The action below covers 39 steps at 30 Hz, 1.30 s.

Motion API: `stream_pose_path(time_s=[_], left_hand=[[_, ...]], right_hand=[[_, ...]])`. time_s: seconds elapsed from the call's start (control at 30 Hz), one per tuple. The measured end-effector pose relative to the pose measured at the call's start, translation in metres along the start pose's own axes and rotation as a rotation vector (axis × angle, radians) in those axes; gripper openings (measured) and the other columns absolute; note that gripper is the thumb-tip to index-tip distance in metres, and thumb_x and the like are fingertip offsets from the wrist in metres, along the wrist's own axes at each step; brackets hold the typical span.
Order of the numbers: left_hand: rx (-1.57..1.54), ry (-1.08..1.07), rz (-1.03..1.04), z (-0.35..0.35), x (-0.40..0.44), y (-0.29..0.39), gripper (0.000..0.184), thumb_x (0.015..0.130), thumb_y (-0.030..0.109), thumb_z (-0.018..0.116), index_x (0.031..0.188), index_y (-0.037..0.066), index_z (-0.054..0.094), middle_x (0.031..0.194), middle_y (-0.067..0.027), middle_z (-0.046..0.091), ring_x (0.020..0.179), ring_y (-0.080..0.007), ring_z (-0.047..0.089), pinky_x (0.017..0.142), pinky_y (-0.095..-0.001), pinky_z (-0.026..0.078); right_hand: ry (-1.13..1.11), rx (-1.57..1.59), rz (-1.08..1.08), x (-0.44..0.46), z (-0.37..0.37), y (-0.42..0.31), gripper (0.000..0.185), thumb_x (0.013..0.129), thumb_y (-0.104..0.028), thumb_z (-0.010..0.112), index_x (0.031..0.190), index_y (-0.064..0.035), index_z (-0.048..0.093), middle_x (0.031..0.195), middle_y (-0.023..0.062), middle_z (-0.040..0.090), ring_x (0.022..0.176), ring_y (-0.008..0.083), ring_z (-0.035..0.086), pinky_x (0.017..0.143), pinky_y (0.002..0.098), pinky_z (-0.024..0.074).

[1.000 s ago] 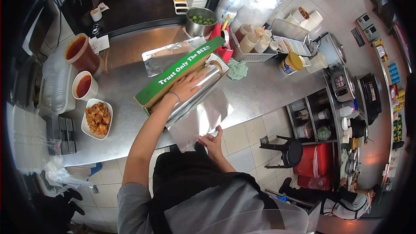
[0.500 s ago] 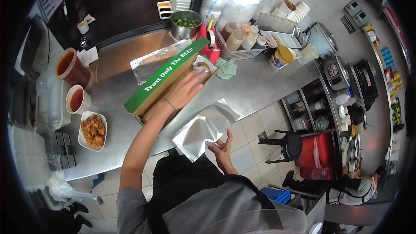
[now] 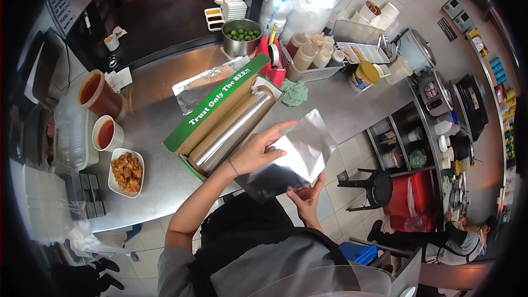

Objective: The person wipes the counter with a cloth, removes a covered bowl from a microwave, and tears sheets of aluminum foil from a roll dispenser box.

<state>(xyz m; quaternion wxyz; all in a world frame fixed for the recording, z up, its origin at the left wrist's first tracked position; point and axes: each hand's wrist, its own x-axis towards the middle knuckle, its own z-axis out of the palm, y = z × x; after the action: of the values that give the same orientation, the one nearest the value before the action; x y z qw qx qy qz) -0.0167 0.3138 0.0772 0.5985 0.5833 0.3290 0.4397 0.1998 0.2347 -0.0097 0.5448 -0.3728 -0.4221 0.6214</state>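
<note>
Head view | bench (image 3: 330, 99): open foil box (image 3: 217, 107) aslant | foil sheet (image 3: 308, 154) near-right of box | left hand (image 3: 257, 151) across sheet's left side, cannot tell if pinching | right hand (image 3: 308, 201), grip pinching sheet's near edge | food bowl (image 3: 131, 194) left

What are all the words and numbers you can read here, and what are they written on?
"Trust Only The BEE!!" on the green flap of the open foil box.
Too small or blurred to read: the handwriting on the white board, the label on the yellow-lidded jar and the marks on the cooker panel.
I can't make out any numbers.
</note>
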Motion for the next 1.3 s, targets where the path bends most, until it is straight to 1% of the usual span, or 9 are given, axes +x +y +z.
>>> stream_pose_path(time_s=[0.1, 0.23, 0.4, 0.53, 0.67, 0.8, 0.9, 1.0, 1.3], left_hand=[[0.324, 0.045, 0.205, -0.003, -0.016, 0.056, 0.045, 0.083, -0.001, 0.055, 0.126, 0.010, 0.052, 0.105, -0.0071, 0.056, 0.083, -0.0113, 0.051, 0.073, -0.0270, 0.045], [0.524, 0.092, 0.316, -0.036, -0.041, 0.130, 0.044, 0.082, -0.002, 0.055, 0.125, 0.006, 0.053, 0.120, -0.0096, 0.052, 0.092, -0.0128, 0.053, 0.075, -0.0273, 0.046], [0.965, 0.154, 0.382, -0.111, -0.041, 0.224, 0.040, 0.079, -0.005, 0.056, 0.118, 0.001, 0.058, 0.117, -0.0113, 0.056, 0.103, -0.0138, 0.053, 0.078, -0.0267, 0.046], [0.801, 0.175, 0.095, -0.170, -0.016, 0.263, 0.042, 0.074, -0.004, 0.058, 0.115, -0.002, 0.059, 0.117, -0.0113, 0.055, 0.109, -0.0166, 0.050, 0.095, -0.0259, 0.035], [0.959, 0.238, -0.075, -0.207, 0.027, 0.264, 0.042, 0.074, -0.012, 0.055, 0.112, 0.003, 0.062, 0.110, -0.0051, 0.058, 0.088, -0.0077, 0.054, 0.070, -0.0199, 0.045], [0.693, 0.089, -0.051, -0.288, 0.068, 0.182, 0.044, 0.074, -0.012, 0.055, 0.115, 0.006, 0.060, 0.110, -0.0006, 0.058, 0.079, -0.0028, 0.049, 0.065, -0.0165, 0.042], [0.578, 0.111, -0.286, -0.326, 0.091, 0.112, 0.042, 0.076, -0.011, 0.055, 0.115, 0.006, 0.060, 0.113, -0.0008, 0.060, 0.087, -0.0032, 0.052, 0.066, -0.0167, 0.044], [0.622, 0.071, -0.299, -0.342, 0.108, 0.045, 0.045, 0.075, -0.013, 0.053, 0.115, 0.006, 0.060, 0.120, -0.0049, 0.058, 0.109, -0.0126, 0.052, 0.091, -0.0248, 0.041], [0.536, -0.043, -0.397, -0.356, 0.125, -0.102, 0.047, 0.074, -0.009, 0.059, 0.115, 0.014, 0.061, 0.131, -0.0046, 0.048, 0.124, -0.0215, 0.040, 0.106, -0.0341, 0.030]], right_hand=[[-0.224, -0.116, -0.181, 0.016, 0.003, -0.006, 0.106, 0.065, -0.015, 0.082, 0.142, -0.0098, 0.008, 0.138, 0.0136, 0.033, 0.128, 0.0279, 0.034, 0.107, 0.0405, 0.0217], [-0.397, -0.167, -0.103, 0.057, -0.003, 0.004, 0.081, 0.072, -0.027, 0.077, 0.133, 0.0030, 0.033, 0.130, 0.0124, 0.042, 0.125, 0.0255, 0.038, 0.105, 0.0385, 0.0264], [-0.480, -0.453, -0.304, 0.131, 0.029, -0.011, 0.044, 0.079, -0.015, 0.067, 0.118, -0.0012, 0.052, 0.115, 0.0128, 0.052, 0.109, 0.0252, 0.050, 0.096, 0.0339, 0.0355], [-0.330, -0.707, -0.372, 0.169, 0.028, 0.002, 0.025, 0.081, -0.008, 0.061, 0.105, -0.0023, 0.060, 0.101, 0.0145, 0.056, 0.099, 0.0273, 0.055, 0.086, 0.0313, 0.0417], [-0.213, -0.812, -0.404, 0.195, -0.001, 0.026, 0.021, 0.081, -0.007, 0.059, 0.101, -0.0035, 0.059, 0.103, 0.0151, 0.054, 0.099, 0.0309, 0.052, 0.086, 0.0357, 0.0407], [-0.116, -1.009, -0.410, 0.206, -0.034, 0.047, 0.024, 0.080, -0.007, 0.058, 0.104, -0.0058, 0.057, 0.110, 0.0167, 0.049, 0.105, 0.0336, 0.045, 0.091, 0.0415, 0.0343], [-0.097, -1.112, -0.369, 0.212, -0.052, 0.056, 0.027, 0.079, -0.008, 0.059, 0.106, -0.0059, 0.057, 0.111, 0.0177, 0.048, 0.106, 0.0342, 0.043, 0.092, 0.0427, 0.0329], [-0.096, -1.145, -0.326, 0.215, -0.060, 0.063, 0.028, 0.079, -0.008, 0.060, 0.106, -0.0060, 0.057, 0.112, 0.0175, 0.048, 0.106, 0.0340, 0.043, 0.091, 0.0428, 0.0329], [-0.139, -1.210, -0.325, 0.219, -0.060, 0.063, 0.023, 0.079, -0.008, 0.062, 0.102, -0.0073, 0.060, 0.111, 0.0152, 0.048, 0.108, 0.0328, 0.043, 0.093, 0.0441, 0.0300]])
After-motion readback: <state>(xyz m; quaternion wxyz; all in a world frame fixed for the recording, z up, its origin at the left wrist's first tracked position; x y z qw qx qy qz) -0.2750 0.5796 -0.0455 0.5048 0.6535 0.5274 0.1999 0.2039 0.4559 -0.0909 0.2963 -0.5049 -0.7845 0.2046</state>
